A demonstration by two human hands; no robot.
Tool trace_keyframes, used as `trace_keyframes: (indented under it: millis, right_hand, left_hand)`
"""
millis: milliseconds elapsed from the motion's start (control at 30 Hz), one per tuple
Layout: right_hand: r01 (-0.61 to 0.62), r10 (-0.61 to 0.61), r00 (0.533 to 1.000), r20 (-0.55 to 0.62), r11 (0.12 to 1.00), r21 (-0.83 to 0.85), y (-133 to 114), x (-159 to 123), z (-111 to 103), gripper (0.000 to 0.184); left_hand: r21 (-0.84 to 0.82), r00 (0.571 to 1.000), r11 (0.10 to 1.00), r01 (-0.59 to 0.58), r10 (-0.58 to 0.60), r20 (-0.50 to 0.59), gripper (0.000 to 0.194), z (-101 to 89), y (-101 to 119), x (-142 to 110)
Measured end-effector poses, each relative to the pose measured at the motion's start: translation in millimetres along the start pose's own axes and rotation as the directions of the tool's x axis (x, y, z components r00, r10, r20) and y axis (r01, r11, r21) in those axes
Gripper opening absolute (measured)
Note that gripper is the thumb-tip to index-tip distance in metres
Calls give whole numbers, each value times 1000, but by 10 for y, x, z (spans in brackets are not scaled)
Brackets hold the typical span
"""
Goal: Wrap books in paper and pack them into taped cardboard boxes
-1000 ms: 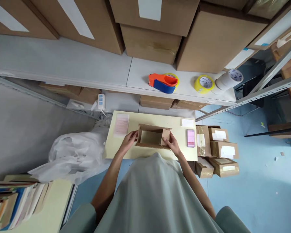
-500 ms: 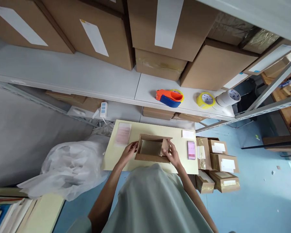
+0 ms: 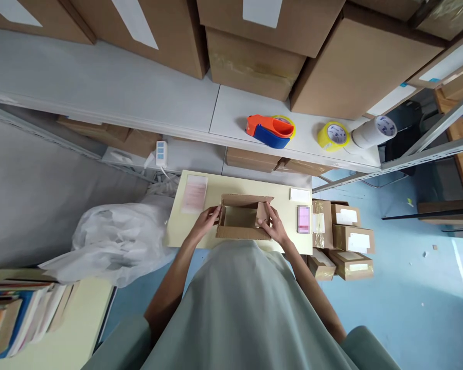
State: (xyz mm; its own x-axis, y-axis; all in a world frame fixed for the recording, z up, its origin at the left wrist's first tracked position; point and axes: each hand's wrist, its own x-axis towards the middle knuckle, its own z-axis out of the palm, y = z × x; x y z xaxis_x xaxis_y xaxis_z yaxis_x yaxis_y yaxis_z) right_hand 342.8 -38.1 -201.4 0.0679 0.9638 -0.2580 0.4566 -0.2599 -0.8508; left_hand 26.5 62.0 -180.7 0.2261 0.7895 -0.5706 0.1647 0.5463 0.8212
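Observation:
A small cardboard box (image 3: 244,234) with its flaps up is on the pale yellow table (image 3: 177,221) in front of me. Its middle shows a pale yellow surface inside. My left hand (image 3: 207,221) grips the box's left end, fingers curled at the edge. At the right end, my right hand (image 3: 273,225) pinches the short end flap (image 3: 262,213), with the thumb on the inner side and the fingers behind. On the same table lie a pink printed sheet (image 3: 194,193), a white card (image 3: 299,195) and a phone with a pink screen (image 3: 303,219).
A grey shelf (image 3: 139,87) carries large cartons (image 3: 362,61), an orange and blue tape dispenser (image 3: 270,131) and tape rolls (image 3: 333,136). Taped parcels (image 3: 353,240) sit right of the table. White plastic bags (image 3: 116,241) and books (image 3: 23,313) are on the left.
The head view dips and comes back. The far flap stands a little higher and the near side faces me more; my right fingers shift slightly on the end flap. My left hand keeps its place.

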Motion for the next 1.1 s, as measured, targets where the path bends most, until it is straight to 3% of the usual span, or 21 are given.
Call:
trace_keyframes:
  millis: [133,233,400,600,700,800,900,1000,1100]
  right_hand:
    - [8,-8,1000,21,1000,-3,4,-5,-39,88]
    - [23,-23,1000,19,1000,10,-7,-29,-48,89]
    - [-34,32,998,49,998,54,-10,-47,-35,98]
    - [-44,45,999,-7,988,148,-6,-129,-50,93]
    - [-24,39,997,-59,971,239,-1,-152,-41,85]
    - [-61,102,988,-113,945,323,49,-116,-27,87]
    - [-96,148,980,-136,939,330,121,-70,-40,91]
    - [-93,135,983,-128,952,291,156,-75,-88,80]
    - [-119,160,981,-111,945,304,148,-111,-143,76]
  left_hand:
    - [43,998,998,47,-48,31,83,-5,-70,-9]
    - [126,998,992,10,-18,62,79,19,-143,-12]
    - [429,991,899,-82,118,-57,74,145,-224,44]
    - [305,987,941,-145,161,-29,68,160,-258,75]
    - [325,974,925,-196,221,-42,67,140,-269,84]
    - [331,978,927,-179,205,-45,67,141,-280,127]
    - [295,985,944,-148,168,-43,76,160,-275,171]
    - [260,986,954,-149,162,-29,92,169,-256,160]
    - [163,991,978,-131,129,22,95,141,-247,101]
